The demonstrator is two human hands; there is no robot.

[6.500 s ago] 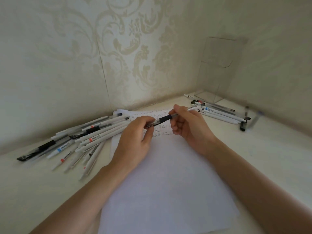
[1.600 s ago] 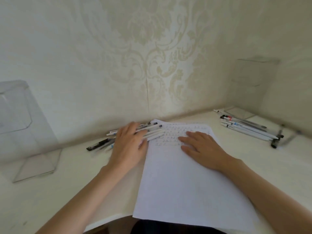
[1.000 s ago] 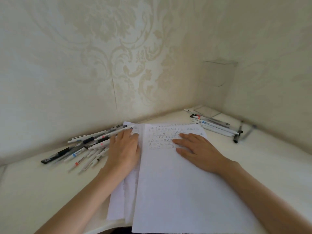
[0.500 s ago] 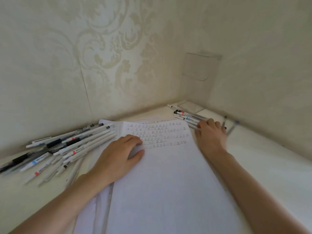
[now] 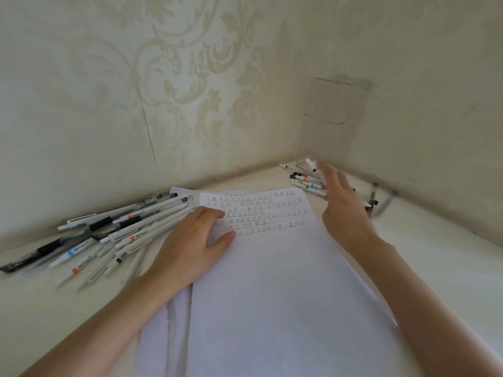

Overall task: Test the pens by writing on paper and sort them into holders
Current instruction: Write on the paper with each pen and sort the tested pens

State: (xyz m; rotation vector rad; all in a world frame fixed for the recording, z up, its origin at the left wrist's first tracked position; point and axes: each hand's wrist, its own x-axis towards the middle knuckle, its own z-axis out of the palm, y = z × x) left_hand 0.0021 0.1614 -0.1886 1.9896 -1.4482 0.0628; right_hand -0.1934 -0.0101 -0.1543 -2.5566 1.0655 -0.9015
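A white sheet of paper (image 5: 275, 295) lies in front of me, with rows of test marks (image 5: 258, 213) across its top. My left hand (image 5: 196, 246) rests flat on the sheet's left edge and holds nothing. My right hand (image 5: 343, 210), blurred by motion, is raised over the sheet's far right corner. A white pen (image 5: 312, 165) sticks out past its fingertips, apparently pinched there. A pile of several white and black pens (image 5: 109, 229) lies left of the paper. A smaller group of pens (image 5: 306, 182) lies at the far right.
A clear plastic holder (image 5: 336, 115) stands in the corner where the two patterned walls meet, just behind the right group of pens. Two dark pens (image 5: 377, 198) lie by the right wall. More sheets (image 5: 174, 322) stick out under the top one.
My right hand has lifted off the right group of pens, now with a white pen at its fingertips, and moved toward the corner holder. My left hand stays on the paper.
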